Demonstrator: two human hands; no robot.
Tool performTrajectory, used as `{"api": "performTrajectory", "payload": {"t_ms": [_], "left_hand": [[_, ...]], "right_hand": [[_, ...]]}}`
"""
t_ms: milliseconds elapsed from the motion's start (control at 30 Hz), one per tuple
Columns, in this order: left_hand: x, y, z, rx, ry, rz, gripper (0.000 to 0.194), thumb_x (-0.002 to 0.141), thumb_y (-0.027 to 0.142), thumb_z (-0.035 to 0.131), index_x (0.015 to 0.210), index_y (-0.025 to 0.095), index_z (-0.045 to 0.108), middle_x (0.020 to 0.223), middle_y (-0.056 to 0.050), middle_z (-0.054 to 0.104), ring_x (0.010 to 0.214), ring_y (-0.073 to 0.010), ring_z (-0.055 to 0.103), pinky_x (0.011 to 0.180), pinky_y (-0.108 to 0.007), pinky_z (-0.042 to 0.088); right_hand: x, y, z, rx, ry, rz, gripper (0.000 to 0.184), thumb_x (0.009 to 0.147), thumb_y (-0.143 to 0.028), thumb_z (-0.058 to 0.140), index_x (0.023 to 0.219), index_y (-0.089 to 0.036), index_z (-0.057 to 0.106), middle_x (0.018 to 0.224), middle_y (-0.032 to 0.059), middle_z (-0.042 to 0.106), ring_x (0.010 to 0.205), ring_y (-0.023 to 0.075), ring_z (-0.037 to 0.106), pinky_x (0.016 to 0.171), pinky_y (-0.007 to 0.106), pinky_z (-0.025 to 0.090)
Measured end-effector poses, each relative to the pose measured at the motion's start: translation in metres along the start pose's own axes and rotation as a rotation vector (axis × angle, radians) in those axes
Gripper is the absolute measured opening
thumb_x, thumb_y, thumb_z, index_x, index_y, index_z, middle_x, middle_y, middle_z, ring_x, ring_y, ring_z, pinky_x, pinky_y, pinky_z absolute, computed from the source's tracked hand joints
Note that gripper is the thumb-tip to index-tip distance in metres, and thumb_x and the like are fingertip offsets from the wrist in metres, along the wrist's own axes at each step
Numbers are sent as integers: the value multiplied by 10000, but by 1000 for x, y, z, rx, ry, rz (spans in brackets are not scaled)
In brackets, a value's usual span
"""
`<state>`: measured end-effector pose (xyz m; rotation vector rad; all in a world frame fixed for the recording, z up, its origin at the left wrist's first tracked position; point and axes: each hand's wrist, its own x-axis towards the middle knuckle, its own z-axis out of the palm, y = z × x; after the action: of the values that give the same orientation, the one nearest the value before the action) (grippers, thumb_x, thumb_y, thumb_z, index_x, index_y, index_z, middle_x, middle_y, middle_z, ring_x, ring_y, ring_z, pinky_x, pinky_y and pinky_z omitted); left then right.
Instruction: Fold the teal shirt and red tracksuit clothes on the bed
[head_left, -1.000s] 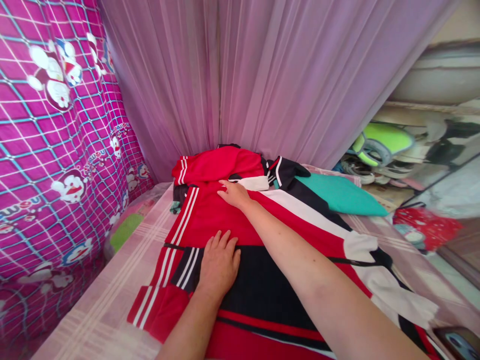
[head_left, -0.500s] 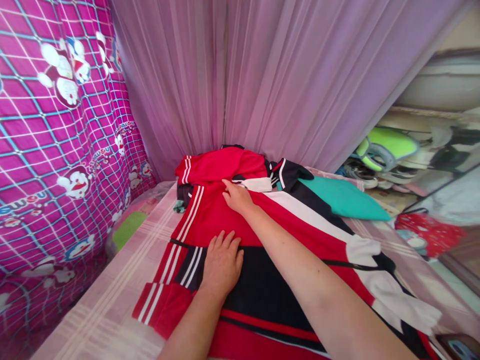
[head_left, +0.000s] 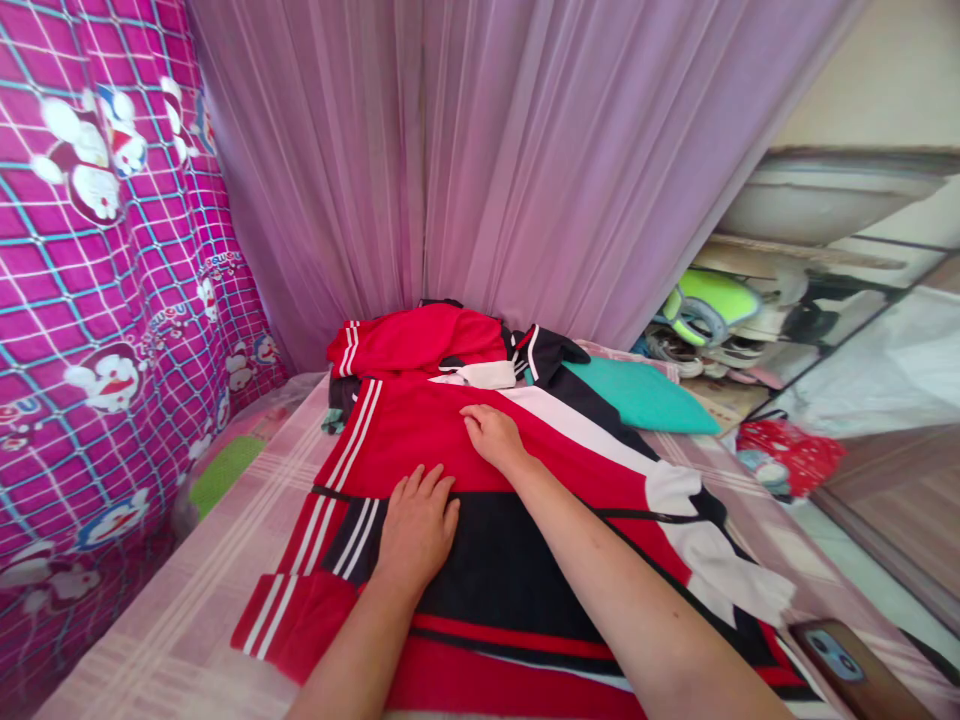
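A red, black and white jacket (head_left: 525,560) with white-striped ribbed edges lies spread flat on a pink plaid cloth (head_left: 187,590). My left hand (head_left: 416,525) rests palm down near its left striped edge, where red meets black, fingers stretched out. Farther up, my right hand (head_left: 491,432) lies over the red part, fingers loosely extended and nothing visible in them. Beyond it sits a heap of red clothing (head_left: 427,340) with white stripes, and a dark collar piece (head_left: 547,350) beside it.
Purple curtains (head_left: 480,150) hang behind the surface, a pink cartoon-print cloth (head_left: 90,300) at left. A teal flat item (head_left: 645,395) lies at back right. A phone (head_left: 855,665) rests by the front right. Shelves with shoes (head_left: 667,345) stand at right.
My right hand has drawn back from the red heap's edge towards me, onto the red part of the jacket. The left hand stays on the jacket. The view has shifted right.
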<state>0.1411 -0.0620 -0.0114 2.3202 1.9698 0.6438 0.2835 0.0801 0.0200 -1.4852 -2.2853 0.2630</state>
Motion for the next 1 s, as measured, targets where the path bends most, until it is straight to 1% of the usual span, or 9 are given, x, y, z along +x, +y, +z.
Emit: {"api": "performTrajectory", "payload": {"t_ms": [100,233,367,500,633,767,833,933,1000], "left_hand": [[0,1,0,-5,-1,-9,336,936,305,498,1231,263,652,1371,-64,615,1320,-312,500,1082,-535,405],[0,1,-1,-3,-15,-17,338,931,296,507,1234,249,650,1368,-62,618,1323,-306,496,1091,-522,400],[0,1,-1,4,-18,-25,342,936,299,500,1241,246,644,1371,-61,616,1324,-304,493,1089,-521,401],[0,2,-1,28,-46,-25,351,944,312,481,1252,247,636,1382,-55,607,1329,-307,487,1086,-521,400],[0,2,-1,38,-55,-29,356,942,308,485,1258,242,635,1386,-63,603,1333,-311,485,1080,-527,406],[-1,1,0,43,-43,-26,355,942,311,486,1255,245,640,1384,-64,605,1330,-308,491,1074,-523,415],[-1,1,0,55,-39,-24,356,945,312,481,1256,248,640,1384,-60,606,1329,-302,492,1076,-515,415],[-1,1,1,71,-31,-16,356,943,312,484,1257,252,639,1381,-52,608,1325,-300,495,1075,-505,416],[-1,1,1,76,-17,-7,354,944,314,483,1256,256,640,1378,-51,611,1323,-299,497,1074,-503,417]], "right_hand": [[13,11,-16,-120,89,145,377,986,-246,374,1233,-259,659,1239,54,676,1116,182,620,966,282,459],[39,35,-27,-271,-14,202,374,948,-306,493,1290,-254,634,1289,80,643,1115,213,625,928,288,468],[55,48,-22,-275,-82,140,250,892,-341,592,1087,-280,735,1147,49,706,1087,222,637,895,283,472],[66,53,-14,-282,28,228,374,982,-281,386,1187,-190,686,1217,139,654,1083,239,634,915,329,463],[74,55,-8,-247,68,274,339,958,-229,423,1138,-163,702,1145,139,675,1021,240,650,896,324,471],[63,50,-3,-191,136,207,342,956,-197,417,1182,-183,673,1178,110,664,1042,212,631,931,313,461],[53,46,0,-123,167,75,333,964,-218,414,1161,-192,681,1166,98,674,1060,210,622,948,321,462],[42,40,8,-66,75,-156,320,953,-243,461,1179,-215,686,1235,74,673,1142,211,595,1010,345,442],[39,37,10,-64,26,-187,356,959,-264,463,1255,-206,653,1326,74,636,1218,218,558,1055,371,420]]}}
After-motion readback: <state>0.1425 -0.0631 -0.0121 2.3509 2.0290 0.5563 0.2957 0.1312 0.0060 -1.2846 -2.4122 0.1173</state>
